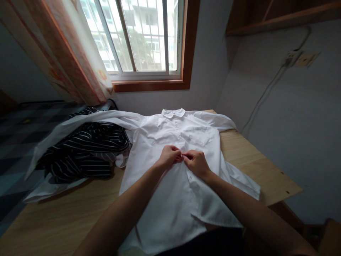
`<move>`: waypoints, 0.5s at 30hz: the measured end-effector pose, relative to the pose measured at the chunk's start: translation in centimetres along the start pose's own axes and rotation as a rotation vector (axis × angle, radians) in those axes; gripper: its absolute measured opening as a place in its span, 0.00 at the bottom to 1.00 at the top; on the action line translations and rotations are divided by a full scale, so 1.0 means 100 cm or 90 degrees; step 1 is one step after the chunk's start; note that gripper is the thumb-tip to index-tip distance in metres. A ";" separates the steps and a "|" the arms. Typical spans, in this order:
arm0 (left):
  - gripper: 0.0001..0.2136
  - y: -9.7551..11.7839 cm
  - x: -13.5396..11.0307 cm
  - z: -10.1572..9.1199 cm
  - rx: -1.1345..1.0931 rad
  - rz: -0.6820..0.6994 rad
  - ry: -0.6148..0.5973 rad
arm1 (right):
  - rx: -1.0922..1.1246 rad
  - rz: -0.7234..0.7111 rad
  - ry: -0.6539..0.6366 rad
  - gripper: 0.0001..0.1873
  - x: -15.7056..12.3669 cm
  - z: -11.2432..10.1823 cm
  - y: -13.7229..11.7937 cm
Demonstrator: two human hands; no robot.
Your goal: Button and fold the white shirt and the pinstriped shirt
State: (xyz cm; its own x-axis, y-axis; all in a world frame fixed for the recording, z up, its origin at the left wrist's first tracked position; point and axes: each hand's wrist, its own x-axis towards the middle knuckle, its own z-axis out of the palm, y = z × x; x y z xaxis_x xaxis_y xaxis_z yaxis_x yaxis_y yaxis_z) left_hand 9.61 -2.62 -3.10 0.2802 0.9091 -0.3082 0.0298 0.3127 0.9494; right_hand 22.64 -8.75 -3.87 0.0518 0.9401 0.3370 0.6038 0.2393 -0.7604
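A white long-sleeved shirt (157, 192) lies front side up, its collar (173, 113) toward the window. Both hands meet at the middle of its front placket. My left hand (170, 156) pinches the fabric edge from the left side. From the right, my right hand (195, 161) pinches the same spot, fingertips almost touching the left ones. Any button between the fingers is too small to make out. Above the hands the placket looks closed. Below them the two front panels part, and a buttonhole strip shows near the right wrist.
The shirt is on a wooden table (255, 163). Black-and-white striped clothing (90, 142) is heaped at the left, under the shirt's left-hand sleeve. Beyond it is a checked bedspread (16, 131). A window (144, 39) with a curtain (69, 46) is behind; a cable (263, 94) hangs on the right wall.
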 end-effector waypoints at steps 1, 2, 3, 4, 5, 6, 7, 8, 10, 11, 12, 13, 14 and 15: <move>0.05 0.000 0.000 0.000 0.007 0.012 0.009 | 0.028 0.023 0.007 0.10 0.001 0.000 0.002; 0.05 0.000 -0.001 0.001 0.014 0.024 0.018 | 0.061 0.050 0.013 0.10 0.003 0.000 0.004; 0.05 0.000 -0.001 0.001 0.021 0.034 0.026 | 0.097 0.079 0.017 0.10 0.004 0.000 0.007; 0.05 0.000 -0.002 0.001 0.025 0.043 0.030 | 0.135 0.107 0.018 0.10 0.006 0.001 0.010; 0.05 0.000 -0.002 0.001 0.027 0.052 0.032 | 0.173 0.132 0.017 0.10 0.008 0.002 0.014; 0.05 -0.001 -0.002 0.001 0.027 0.060 0.028 | 0.206 0.154 0.015 0.10 0.009 0.003 0.017; 0.05 -0.001 -0.002 0.001 0.024 0.068 0.021 | 0.232 0.170 0.013 0.11 0.011 0.004 0.020; 0.05 -0.002 -0.002 0.000 0.020 0.078 0.013 | 0.248 0.182 0.011 0.11 0.012 0.004 0.022; 0.05 -0.004 -0.001 -0.001 0.017 0.097 -0.001 | 0.253 0.198 0.003 0.10 0.015 0.005 0.024; 0.06 -0.005 0.000 -0.002 0.021 0.106 -0.005 | 0.240 0.198 -0.002 0.10 0.016 0.005 0.024; 0.06 -0.006 0.001 -0.003 0.026 0.115 -0.009 | 0.219 0.193 -0.008 0.09 0.017 0.005 0.023; 0.06 -0.006 0.002 -0.004 0.033 0.122 -0.014 | 0.192 0.183 -0.011 0.09 0.017 0.004 0.022; 0.07 -0.007 0.003 -0.005 0.040 0.126 -0.022 | 0.160 0.169 -0.011 0.08 0.018 0.003 0.020; 0.08 -0.007 0.003 -0.006 0.046 0.129 -0.028 | 0.128 0.153 -0.011 0.07 0.018 0.003 0.017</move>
State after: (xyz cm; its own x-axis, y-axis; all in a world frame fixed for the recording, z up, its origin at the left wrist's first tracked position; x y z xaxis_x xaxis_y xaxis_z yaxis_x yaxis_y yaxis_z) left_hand 9.13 -2.42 -3.93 0.3284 0.9381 -0.1098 0.0372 0.1033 0.9940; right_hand 23.57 -6.58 -4.70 0.1597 0.9791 0.1260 0.4062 0.0512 -0.9123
